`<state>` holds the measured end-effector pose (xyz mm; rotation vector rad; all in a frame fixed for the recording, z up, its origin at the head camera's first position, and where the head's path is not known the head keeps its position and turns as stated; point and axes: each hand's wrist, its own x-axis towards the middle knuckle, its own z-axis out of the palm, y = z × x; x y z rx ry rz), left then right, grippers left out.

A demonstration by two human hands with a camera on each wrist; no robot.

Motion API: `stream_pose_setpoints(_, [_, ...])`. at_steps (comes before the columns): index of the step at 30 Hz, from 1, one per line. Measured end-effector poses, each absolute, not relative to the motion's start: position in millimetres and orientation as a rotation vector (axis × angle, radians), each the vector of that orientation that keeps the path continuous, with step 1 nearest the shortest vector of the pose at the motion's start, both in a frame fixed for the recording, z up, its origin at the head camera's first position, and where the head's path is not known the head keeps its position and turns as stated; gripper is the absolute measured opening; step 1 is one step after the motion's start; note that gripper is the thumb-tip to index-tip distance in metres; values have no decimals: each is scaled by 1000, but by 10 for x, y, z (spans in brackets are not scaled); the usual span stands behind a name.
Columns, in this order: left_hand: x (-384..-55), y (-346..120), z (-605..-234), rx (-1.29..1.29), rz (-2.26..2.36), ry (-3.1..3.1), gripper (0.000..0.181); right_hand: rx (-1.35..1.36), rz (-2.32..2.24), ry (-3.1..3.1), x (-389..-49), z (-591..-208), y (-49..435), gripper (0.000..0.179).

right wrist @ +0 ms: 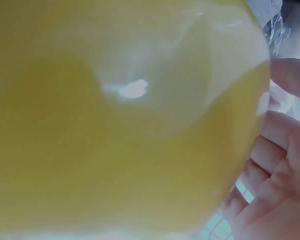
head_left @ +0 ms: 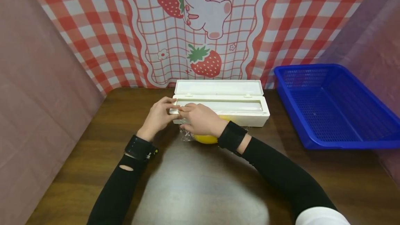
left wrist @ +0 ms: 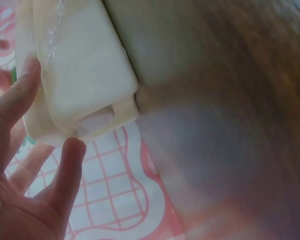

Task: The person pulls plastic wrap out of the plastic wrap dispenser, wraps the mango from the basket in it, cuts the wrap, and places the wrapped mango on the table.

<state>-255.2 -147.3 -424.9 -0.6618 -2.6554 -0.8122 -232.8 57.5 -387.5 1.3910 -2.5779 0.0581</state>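
A white cling film dispenser [head_left: 250, 120] lies lengthwise toward the back of the table. Its lid [head_left: 218, 88] is flipped back, and a pale film roll [head_left: 231, 106] shows inside. My left hand [head_left: 157, 117] grips the dispenser's left end; in the left wrist view its thumb [left wrist: 72, 155] presses the end face. My right hand [head_left: 201, 119] reaches across to the same front-left corner, its fingertips partly hidden. Below that hand sits a round, smooth yellow object [head_left: 206, 139], large in the right wrist view, its kind unclear. Crumpled clear film [head_left: 186, 135] hangs beside it.
A blue plastic basket [head_left: 307, 138] stands on the right of the wooden table [head_left: 200, 183]. Behind the dispenser hangs a red-and-white checked cloth [head_left: 103, 23] with strawberry prints. Pink cloth [head_left: 40, 79] hangs at the left side.
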Motion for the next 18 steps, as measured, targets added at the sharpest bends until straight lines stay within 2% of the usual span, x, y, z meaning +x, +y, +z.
stream_pose_setpoints(6, [-2527, -1489, -4252, -638, -809, -2663, 48, 1361, 69, -2625, -2254, -3895, 771, 56])
stream_pose_setpoints(18, [-2520, -1466, -4247, -636, -833, -2661, 49, 1330, 139, -2613, -2210, -3923, 893, 55])
